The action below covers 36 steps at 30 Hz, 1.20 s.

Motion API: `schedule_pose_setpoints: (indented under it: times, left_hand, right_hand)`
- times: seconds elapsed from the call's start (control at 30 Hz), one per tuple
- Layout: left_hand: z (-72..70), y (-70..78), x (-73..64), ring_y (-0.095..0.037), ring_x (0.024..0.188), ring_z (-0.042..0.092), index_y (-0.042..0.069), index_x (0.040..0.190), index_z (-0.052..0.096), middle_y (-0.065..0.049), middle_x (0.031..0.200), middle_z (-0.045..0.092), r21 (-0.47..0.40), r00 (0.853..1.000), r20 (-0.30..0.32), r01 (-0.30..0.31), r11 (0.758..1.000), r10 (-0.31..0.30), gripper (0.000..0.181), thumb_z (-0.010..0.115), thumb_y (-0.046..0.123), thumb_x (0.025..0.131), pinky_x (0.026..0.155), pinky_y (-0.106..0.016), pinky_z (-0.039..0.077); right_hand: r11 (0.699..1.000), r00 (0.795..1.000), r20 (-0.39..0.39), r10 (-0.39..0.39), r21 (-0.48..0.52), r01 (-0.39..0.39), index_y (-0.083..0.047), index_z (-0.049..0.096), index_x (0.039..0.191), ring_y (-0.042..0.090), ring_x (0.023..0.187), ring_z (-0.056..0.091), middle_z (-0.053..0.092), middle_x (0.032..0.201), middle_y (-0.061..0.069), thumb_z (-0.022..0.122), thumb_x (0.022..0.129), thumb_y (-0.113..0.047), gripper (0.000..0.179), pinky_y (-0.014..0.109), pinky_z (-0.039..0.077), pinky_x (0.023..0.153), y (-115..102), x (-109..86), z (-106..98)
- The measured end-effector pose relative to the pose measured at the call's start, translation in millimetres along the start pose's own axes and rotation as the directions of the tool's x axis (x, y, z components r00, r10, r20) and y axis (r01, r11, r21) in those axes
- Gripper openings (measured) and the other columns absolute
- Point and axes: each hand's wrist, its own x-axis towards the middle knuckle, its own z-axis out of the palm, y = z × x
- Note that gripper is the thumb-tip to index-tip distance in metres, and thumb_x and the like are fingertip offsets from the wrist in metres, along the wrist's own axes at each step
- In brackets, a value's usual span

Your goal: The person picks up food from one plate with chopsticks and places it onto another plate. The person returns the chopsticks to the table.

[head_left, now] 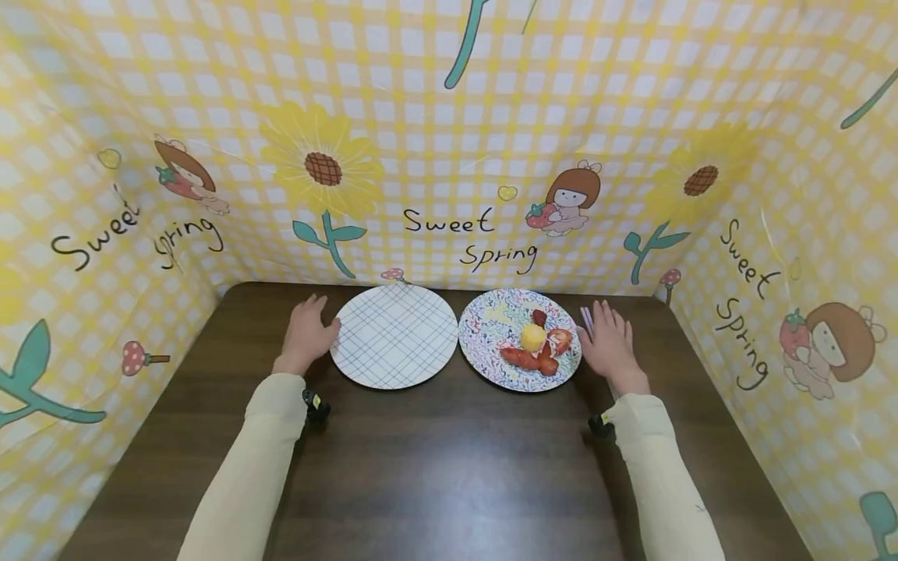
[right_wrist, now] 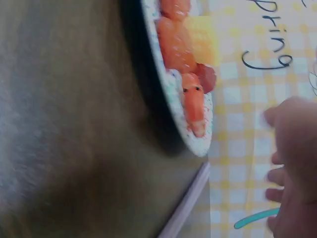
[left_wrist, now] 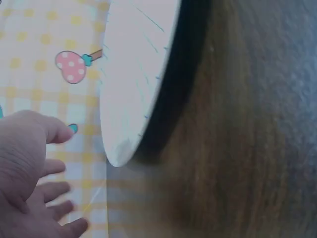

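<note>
My left hand [head_left: 309, 335] hovers by the left edge of a round white plate [head_left: 393, 335] with blue crossed lines. Its fingers are loosely spread and hold nothing; a gap to the plate shows in the left wrist view. My right hand [head_left: 609, 347] is beside a speckled plate [head_left: 484, 335], with relaxed fingers above a pair of light purple chopsticks [head_left: 588, 321]. One stick [right_wrist: 185, 203] lies on the table in the right wrist view, apart from the hand. On the speckled plate sit a yellow corn piece [head_left: 533, 336], a shrimp [right_wrist: 194, 106] and several reddish food pieces [head_left: 519, 358].
Both plates stand side by side near the back edge of a dark wooden table [head_left: 449, 467]. A yellow checked cloth [head_left: 449, 156] with flowers and lettering rises behind the table and along both sides. Each wrist wears a small black camera [head_left: 317, 407].
</note>
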Motion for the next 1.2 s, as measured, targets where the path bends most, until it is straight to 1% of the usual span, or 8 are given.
schedule_pose_setpoints:
  times: [0.13, 0.27, 0.37, 0.47, 0.6, 0.83, 1.0, 1.2]
  left_hand:
    - [-4.6, 1.9, -3.6, -0.051, 0.122, 0.055, -0.013, 0.135, 0.055, -0.034, 0.131, 0.059, -0.080, 0.994, -0.022, 0.102, 0.992, -0.104, 0.049, 0.051, 0.022, 0.100, 0.099, -0.061, 0.045]
    - [-6.8, -0.8, -7.6, -0.046, 0.108, 0.063, -0.014, 0.127, 0.060, -0.033, 0.119, 0.065, -0.087, 0.981, 0.014, 0.196, 0.977, -0.195, 0.047, 0.053, 0.023, 0.099, 0.093, -0.057, 0.049]
    - [-6.0, -4.5, -9.4, -0.034, 0.089, 0.072, -0.016, 0.128, 0.058, -0.035, 0.117, 0.065, -0.141, 0.967, 0.078, 0.251, 0.958, -0.242, 0.049, 0.056, 0.022, 0.098, 0.086, -0.049, 0.056]
    - [-3.3, -7.4, -11.7, -0.017, 0.068, 0.073, -0.019, 0.131, 0.053, -0.032, 0.109, 0.066, -0.283, 0.945, 0.152, 0.324, 0.903, -0.291, 0.050, 0.059, 0.019, 0.098, 0.072, -0.036, 0.061]
    - [3.2, -9.8, -18.0, -0.006, 0.063, 0.067, -0.018, 0.127, 0.057, -0.019, 0.094, 0.068, -0.407, 0.916, 0.187, 0.402, 0.820, -0.356, 0.047, 0.063, 0.017, 0.097, 0.064, -0.026, 0.059]
    - [15.9, -7.0, -31.6, -0.004, 0.062, 0.067, -0.016, 0.119, 0.065, -0.020, 0.100, 0.066, -0.448, 0.897, 0.126, 0.432, 0.783, -0.423, 0.043, 0.068, 0.020, 0.096, 0.061, -0.021, 0.057]
    - [24.0, -5.8, -35.7, -0.003, 0.061, 0.065, -0.016, 0.117, 0.067, -0.020, 0.100, 0.067, -0.501, 0.900, 0.063, 0.402, 0.766, -0.431, 0.040, 0.071, 0.018, 0.095, 0.059, -0.020, 0.056]
    - [31.2, -4.9, -35.5, 0.000, 0.059, 0.065, -0.016, 0.115, 0.068, -0.022, 0.102, 0.067, -0.539, 0.906, 0.011, 0.362, 0.761, -0.423, 0.038, 0.071, 0.016, 0.094, 0.058, -0.019, 0.056]
  right_hand:
    - [0.995, 0.993, 0.063, 0.100, -0.010, -0.099, 0.014, 0.027, 0.152, 0.057, 0.142, 0.019, 0.019, 0.157, 0.040, 0.051, 0.103, -0.021, 0.065, 0.070, 0.021, 0.113, 5.7, -3.4, -4.6]
    - [0.986, 0.977, 0.135, 0.165, -0.056, -0.159, 0.022, 0.044, 0.134, 0.057, 0.124, 0.036, 0.041, 0.133, 0.045, 0.061, 0.098, -0.020, 0.058, 0.065, 0.034, 0.104, 10.5, -6.5, -4.4]
    - [0.981, 0.966, 0.177, 0.188, -0.091, -0.174, 0.024, 0.050, 0.118, 0.057, 0.115, 0.042, 0.047, 0.119, 0.044, 0.064, 0.096, -0.023, 0.054, 0.062, 0.035, 0.102, 13.0, -6.8, -1.8]
    - [0.976, 0.960, 0.193, 0.204, -0.116, -0.185, 0.026, 0.050, 0.117, 0.059, 0.117, 0.044, 0.048, 0.119, 0.045, 0.063, 0.098, -0.026, 0.056, 0.063, 0.035, 0.104, 14.9, -4.8, 1.1]
    - [0.973, 0.964, 0.158, 0.214, -0.117, -0.197, 0.026, 0.051, 0.116, 0.060, 0.118, 0.045, 0.050, 0.120, 0.046, 0.062, 0.099, -0.025, 0.055, 0.063, 0.035, 0.105, 17.0, 0.2, 4.6]
    - [0.966, 0.961, 0.118, 0.249, -0.099, -0.238, 0.019, 0.061, 0.099, 0.052, 0.100, 0.060, 0.061, 0.105, 0.040, 0.061, 0.099, -0.022, 0.042, 0.057, 0.048, 0.091, 19.4, 2.7, 11.3]
    - [0.959, 0.939, 0.194, 0.284, -0.078, -0.274, 0.011, 0.063, 0.092, 0.035, 0.076, 0.060, 0.064, 0.088, 0.026, 0.057, 0.101, -0.019, 0.032, 0.047, 0.052, 0.071, 14.3, 2.6, 4.2]
    - [0.948, 0.914, 0.249, 0.319, -0.083, -0.308, 0.007, 0.062, 0.092, 0.031, 0.075, 0.054, 0.058, 0.086, 0.020, 0.051, 0.100, -0.012, 0.023, 0.041, 0.046, 0.066, 6.5, 0.4, -2.9]
